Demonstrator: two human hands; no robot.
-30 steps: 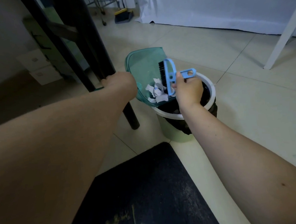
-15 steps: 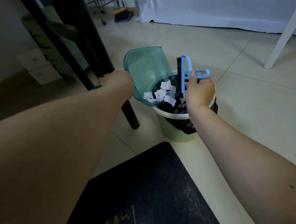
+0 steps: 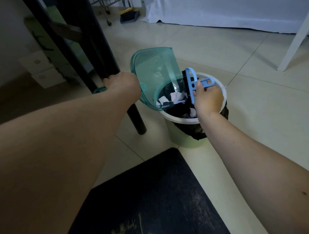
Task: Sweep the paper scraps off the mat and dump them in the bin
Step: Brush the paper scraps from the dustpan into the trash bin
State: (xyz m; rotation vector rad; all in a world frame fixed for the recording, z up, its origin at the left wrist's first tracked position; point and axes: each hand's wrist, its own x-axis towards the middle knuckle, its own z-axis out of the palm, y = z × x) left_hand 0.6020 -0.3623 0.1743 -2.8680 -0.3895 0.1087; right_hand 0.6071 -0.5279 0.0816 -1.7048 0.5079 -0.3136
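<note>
Teal dustpan (image 3: 155,77) handle hidden behind left hand (image 3: 123,86)

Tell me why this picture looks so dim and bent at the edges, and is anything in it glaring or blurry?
Head view: the light is dim, with the black floor mat nearly featureless; the wide lens bows the white table leg and swells the forearms at the edges; pale glare streaks cross the translucent teal plastic dustpan; the white paper scraps stay fairly sharp.
</note>
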